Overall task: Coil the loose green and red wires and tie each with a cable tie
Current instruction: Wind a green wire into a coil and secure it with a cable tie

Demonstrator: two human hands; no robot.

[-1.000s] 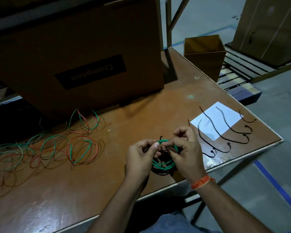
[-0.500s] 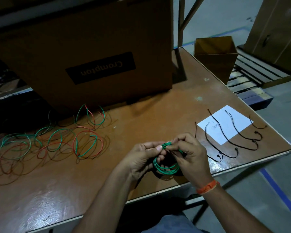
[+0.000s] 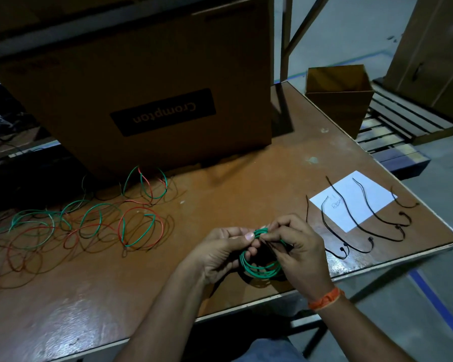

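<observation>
Head view shows both hands meeting over the near edge of a brown worktable (image 3: 220, 178), working on a small coil of green wire (image 3: 259, 267). The left hand (image 3: 220, 253) pinches the top of the coil between thumb and curled fingers, and the right hand (image 3: 296, 246) pinches the same top part from the other side, its fingertips touching those of the left. Most of the coil hangs below and between the two grips as a round loop of several turns, just above the tabletop. A thin dark strand seems to run through the pinch, but whether it is a cable tie cannot be told. An orange wristband (image 3: 324, 299) circles the right wrist.

To the left on the table lies a spread of loose green and red wires (image 3: 89, 228), tangled in open loops and well apart from the hands. To the right, several black cable ties (image 3: 364, 218) lie side by side, partly across a white sheet of paper (image 3: 356, 197) near the table's right corner. A large cardboard box (image 3: 154, 82) with an upside-down "Crompton" label stands at the back of the table. A smaller open cardboard box (image 3: 338, 97) sits beyond the far right edge.
</observation>
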